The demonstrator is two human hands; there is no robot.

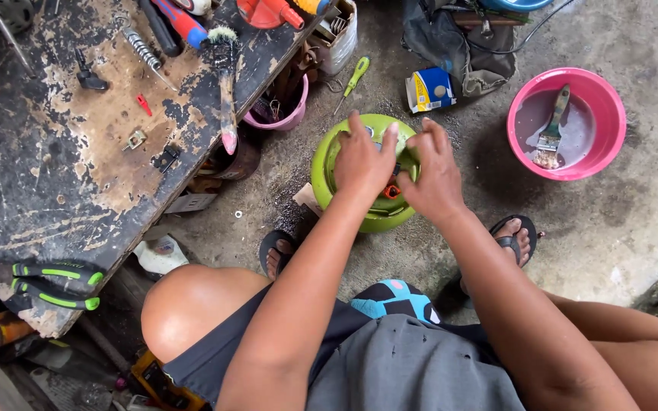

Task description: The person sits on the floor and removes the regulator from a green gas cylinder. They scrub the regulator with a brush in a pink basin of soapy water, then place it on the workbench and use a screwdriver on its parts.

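Both hands rest on top of a small green gas cylinder (359,217) that stands on the concrete floor (618,228) between the person's sandalled feet. The left hand (363,161) lies flat over the cylinder's top collar, fingers spread and slightly curled, the thumb out toward the right; it presses on the metal rather than closing around anything. The right hand (434,176) sits just beside it, touching the same top, its fingers bent and drawn together over the middle of the cylinder. Whether they pinch something there cannot be told, since the hands hide the valve. A small orange-red part (392,191) shows between the two wrists.

The cylinder is bright lime green, round and squat, with a raised ring guard on top; its paint looks scuffed and dirty near the rim.

Well apart to the right stands a pink basin (602,99) holding cloudy water and a paintbrush (551,133). A worn workbench (62,152) fills the left side, with green-handled pliers (55,283) near its lower corner and a brush (226,84) at its right edge. A green screwdriver (353,80) lies on the floor beyond the cylinder.
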